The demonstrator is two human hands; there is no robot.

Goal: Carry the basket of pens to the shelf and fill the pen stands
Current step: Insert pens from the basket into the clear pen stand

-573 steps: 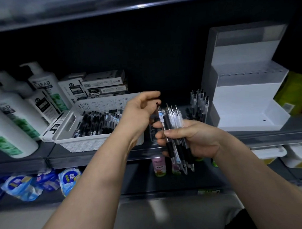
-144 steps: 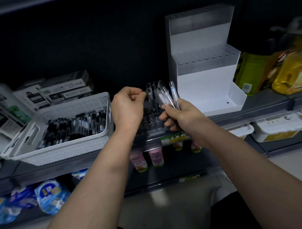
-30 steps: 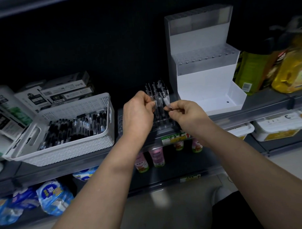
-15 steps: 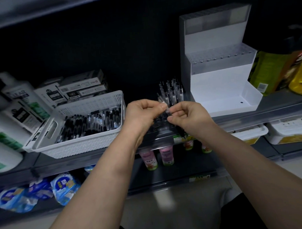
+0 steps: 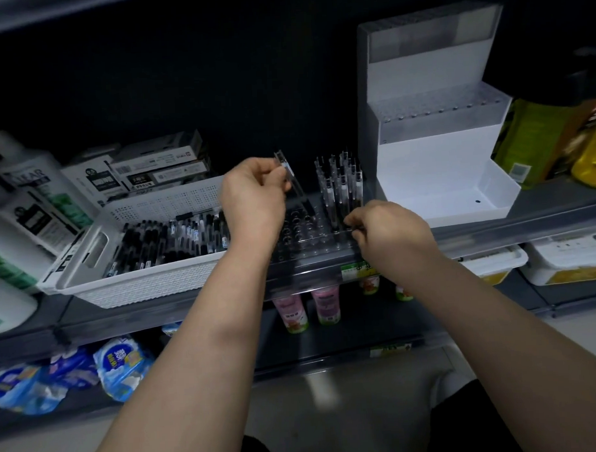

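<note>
Above the clear pen stand [image 5: 303, 232], the left hand [image 5: 255, 200] is pinching one pen [image 5: 295, 187] in a grip of thumb and fingertips. The pen is leaning, its top pointing up and left, its lower end reaching down toward empty holes on the stand's left side. Standing pens [image 5: 342, 187] are filling the stand's back right part, so open room is lying left and front. The right hand [image 5: 391, 232] is curling at the stand's front right edge; I cannot tell if that grip is holding the stand or only touching it. The basket [image 5: 140, 285], holding many more pens, is sitting just left of the stand. I think the pen needs standing straighter before going down.
</note>
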